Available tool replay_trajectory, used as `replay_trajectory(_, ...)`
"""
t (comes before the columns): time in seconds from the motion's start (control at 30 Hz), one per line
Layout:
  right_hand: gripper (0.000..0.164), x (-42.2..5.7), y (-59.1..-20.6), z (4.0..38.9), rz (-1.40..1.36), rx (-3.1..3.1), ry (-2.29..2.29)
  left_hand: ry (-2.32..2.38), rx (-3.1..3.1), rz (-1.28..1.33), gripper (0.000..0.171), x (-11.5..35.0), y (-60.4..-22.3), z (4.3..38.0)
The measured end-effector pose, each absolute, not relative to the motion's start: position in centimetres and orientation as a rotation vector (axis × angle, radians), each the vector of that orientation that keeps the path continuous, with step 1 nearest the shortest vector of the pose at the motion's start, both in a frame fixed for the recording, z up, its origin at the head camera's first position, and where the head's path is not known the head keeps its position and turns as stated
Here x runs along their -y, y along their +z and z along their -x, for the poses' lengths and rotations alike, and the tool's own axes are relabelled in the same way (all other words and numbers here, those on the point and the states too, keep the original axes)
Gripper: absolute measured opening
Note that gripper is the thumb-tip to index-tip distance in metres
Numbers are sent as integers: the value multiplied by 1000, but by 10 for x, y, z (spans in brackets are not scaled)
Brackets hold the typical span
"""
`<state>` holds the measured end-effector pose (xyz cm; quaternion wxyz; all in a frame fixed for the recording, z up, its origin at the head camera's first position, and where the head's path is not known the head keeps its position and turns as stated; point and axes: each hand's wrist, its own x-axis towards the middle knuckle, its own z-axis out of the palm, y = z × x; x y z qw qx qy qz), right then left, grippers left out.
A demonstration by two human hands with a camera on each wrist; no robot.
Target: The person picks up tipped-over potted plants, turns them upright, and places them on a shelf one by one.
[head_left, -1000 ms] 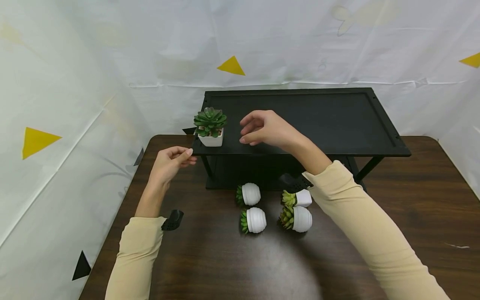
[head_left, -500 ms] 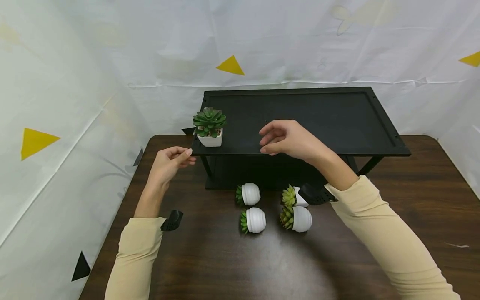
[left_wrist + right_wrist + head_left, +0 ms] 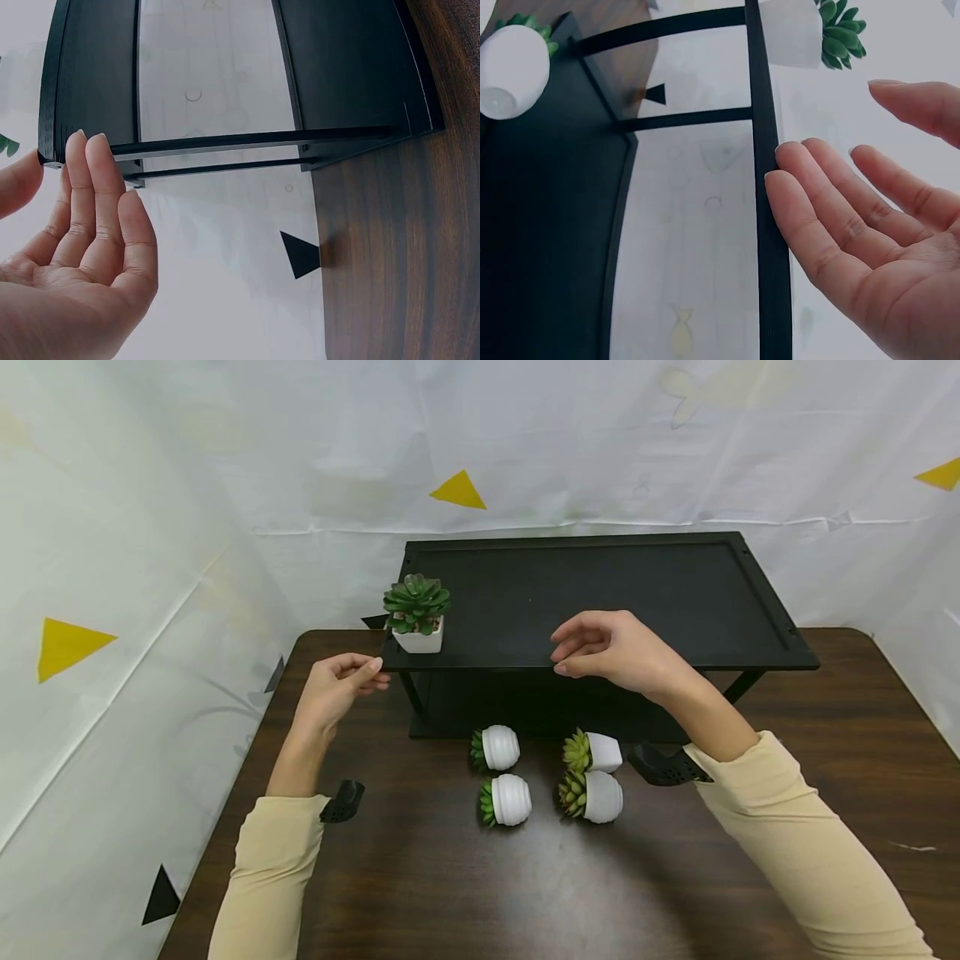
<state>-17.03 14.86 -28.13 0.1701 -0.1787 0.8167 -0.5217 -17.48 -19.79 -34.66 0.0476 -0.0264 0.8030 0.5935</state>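
Note:
A black two-tier shelf (image 3: pixel 600 602) stands at the back of the table. My left hand (image 3: pixel 333 693) pinches its front left corner, the thumb above the board and the fingers (image 3: pixel 90 202) under it. On the upper board, near that corner, a potted succulent (image 3: pixel 417 612) with dark green leaves sits upright in a white square pot. Loosely bent and holding nothing, my right hand (image 3: pixel 618 647) is over the front edge of the upper board. In the right wrist view its fingertips (image 3: pixel 780 184) come close to that edge; whether they touch I cannot tell.
Several small succulents in white pots lie on their sides on the brown wooden table (image 3: pixel 450 893). Two, including a round-potted one (image 3: pixel 512 800), are on the left; a square-potted one (image 3: pixel 603 752) and a round-potted one (image 3: pixel 602 797) are on the right. White sheeting (image 3: pixel 570 460) hangs behind.
My right hand has moved right and toward me, away from the potted succulent on the upper board. The left hand keeps its hold on the shelf corner.

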Motion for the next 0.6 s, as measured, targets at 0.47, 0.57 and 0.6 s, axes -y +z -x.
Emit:
replay_trajectory(0.47,32,-170,-288,157,502,-2372,-1417,1804,-2457,77,36,198,-346,174)
replay_trajectory(0.57,31,-175,-292,155,497,-2377,-1413,1807,-2452,81,36,198,-346,174)
replay_trajectory(0.6,31,-176,-293,155,496,-2377,-1414,1808,-2451,80,36,198,-346,174)
